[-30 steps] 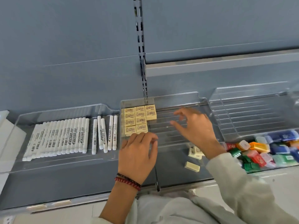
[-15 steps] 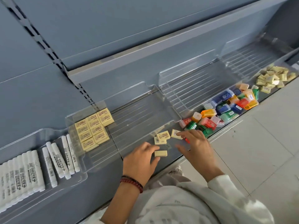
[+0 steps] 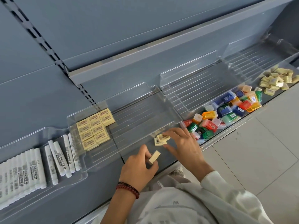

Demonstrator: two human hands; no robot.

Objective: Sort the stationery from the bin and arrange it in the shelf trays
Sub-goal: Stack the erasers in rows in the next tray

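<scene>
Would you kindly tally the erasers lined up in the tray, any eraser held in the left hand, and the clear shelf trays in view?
Lined-up erasers: 10
Held eraser, in the left hand: 1
Clear trays: 4
Total: 15

Red print on the stacked erasers [image 3: 94,128], up-left of the left hand [image 3: 137,168]: too small to read. Plain edge on the held eraser [image 3: 154,156] in that hand. Dark lettering along the white markers [image 3: 59,157], far left: blurred. Barcode on the loose eraser [image 3: 159,142] at the right hand [image 3: 182,147] fingertips, digits illegible. White logos on the coloured boxes [image 3: 226,109] right of it: unreadable. "W"-like mark on the garment [image 3: 175,203] below both hands.
</scene>
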